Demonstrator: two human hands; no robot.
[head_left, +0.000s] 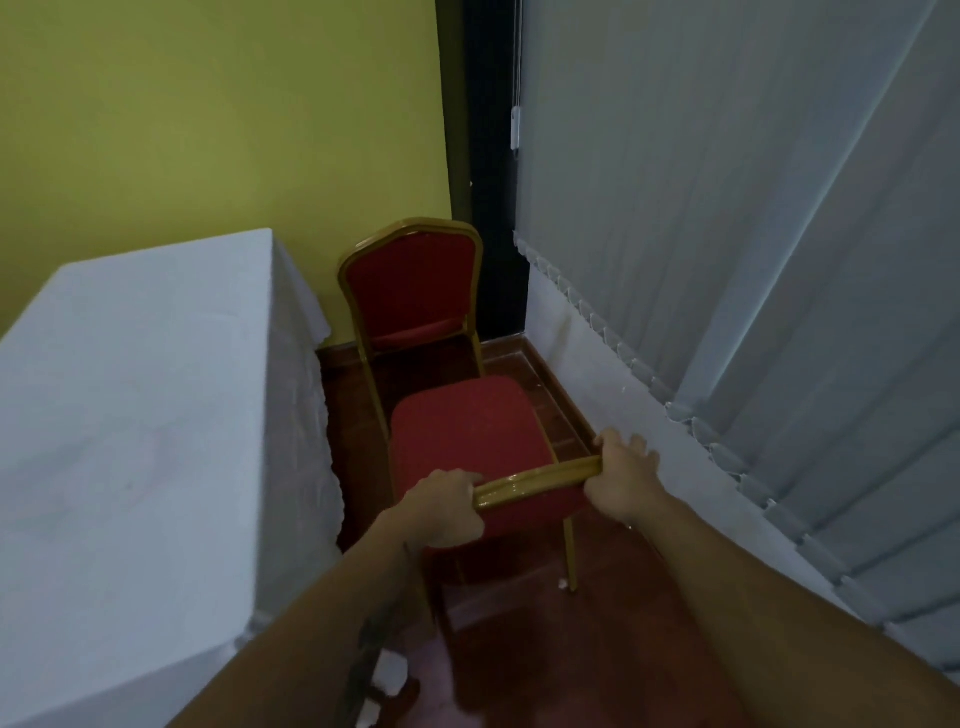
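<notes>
A red padded chair (462, 431) with a gold metal frame stands right in front of me, its back towards me. My left hand (447, 506) grips the left end of the gold top rail of its backrest. My right hand (621, 480) grips the right end of the same rail. A second, matching red chair (410, 291) stands farther off in the corner, facing me, its seat partly hidden behind the near chair.
A table under a white cloth (130, 415) fills the left side, close to the near chair. Grey vertical blinds (753, 234) run along the right. A yellow-green wall (208, 130) is behind. The floor (519, 639) is dark red-brown.
</notes>
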